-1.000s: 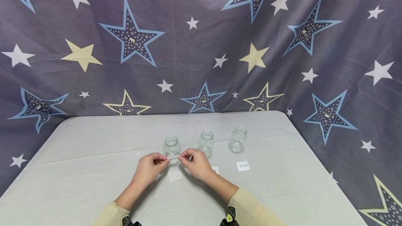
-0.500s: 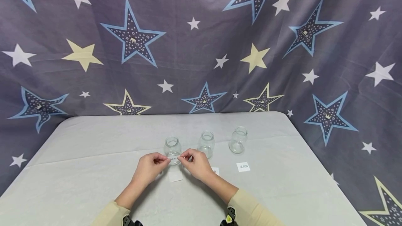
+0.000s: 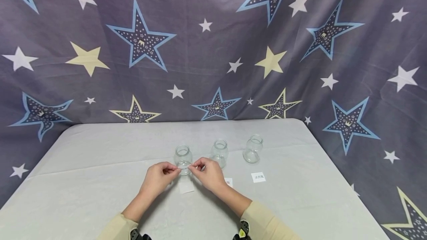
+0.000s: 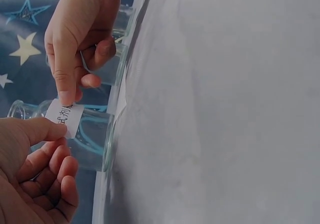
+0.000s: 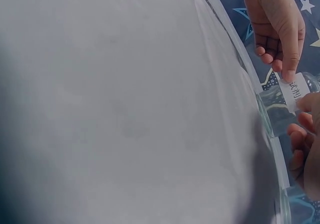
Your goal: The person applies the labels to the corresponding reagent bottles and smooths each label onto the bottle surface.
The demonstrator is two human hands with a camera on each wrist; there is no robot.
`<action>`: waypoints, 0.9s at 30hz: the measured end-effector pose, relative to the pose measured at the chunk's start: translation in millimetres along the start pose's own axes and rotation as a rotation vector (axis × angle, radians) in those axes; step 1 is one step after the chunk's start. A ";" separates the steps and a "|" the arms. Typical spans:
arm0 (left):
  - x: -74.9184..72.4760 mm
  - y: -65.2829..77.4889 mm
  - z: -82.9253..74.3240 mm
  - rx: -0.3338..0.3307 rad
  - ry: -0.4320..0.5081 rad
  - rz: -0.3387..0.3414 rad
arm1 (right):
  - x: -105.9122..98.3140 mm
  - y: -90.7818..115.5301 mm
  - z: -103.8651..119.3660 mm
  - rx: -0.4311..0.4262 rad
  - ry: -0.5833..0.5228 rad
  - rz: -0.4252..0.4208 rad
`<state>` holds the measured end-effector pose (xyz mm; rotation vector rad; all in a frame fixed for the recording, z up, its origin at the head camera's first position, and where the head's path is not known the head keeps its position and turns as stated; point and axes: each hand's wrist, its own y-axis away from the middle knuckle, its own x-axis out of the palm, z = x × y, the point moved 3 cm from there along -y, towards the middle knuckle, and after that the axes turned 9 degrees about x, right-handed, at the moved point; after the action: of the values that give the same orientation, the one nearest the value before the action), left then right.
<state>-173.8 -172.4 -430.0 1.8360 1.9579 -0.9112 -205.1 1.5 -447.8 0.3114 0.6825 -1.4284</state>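
Note:
A small white label [image 4: 65, 118] with handwritten characters lies across the front of the leftmost glass jar [image 3: 183, 154], overlapping its wall in both wrist views. My left hand [image 3: 159, 177] pinches one end of it between thumb and forefinger, the other fingers loosely curled. At the opposite end, the thumb and forefinger of my right hand [image 3: 209, 173] pinch it too. The jar is upright, clear and wide-mouthed. From the head, the label shows only as a thin strip between the fingertips. A blank white paper square [image 3: 186, 186] lies on the table just below the hands.
Two similar jars stand to the right, a middle jar [image 3: 219, 153] and a far right jar [image 3: 253, 149]. A written label [image 3: 258, 177] lies before the right one; another label [image 3: 228, 182] is partly behind my right forearm. A starry curtain [image 3: 186, 66] hangs behind the table [image 3: 100, 180].
The label has tipped, so its writing, readable from the head a second ago, now shows nearly edge-on. Both hands have stayed almost in place, and the jars have not moved.

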 end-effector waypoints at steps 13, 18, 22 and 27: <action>-3.4 -3.4 10.0 -0.008 0.005 -0.013 | -2.1 -0.4 -1.1 -0.014 -0.088 -0.018; -0.8 -5.5 14.7 0.002 0.117 0.022 | -1.3 -0.5 0.2 -0.093 -0.151 -0.010; 1.0 -6.7 17.1 0.025 0.194 0.043 | 2.5 -2.1 0.3 -0.039 -0.169 0.038; 3.2 -7.8 19.0 0.052 0.229 0.046 | 7.3 -3.6 0.5 -0.001 -0.150 0.063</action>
<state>-185.6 -181.7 -444.3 2.0870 2.0296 -0.7742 -208.5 -5.1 -451.0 0.2208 0.5460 -1.3760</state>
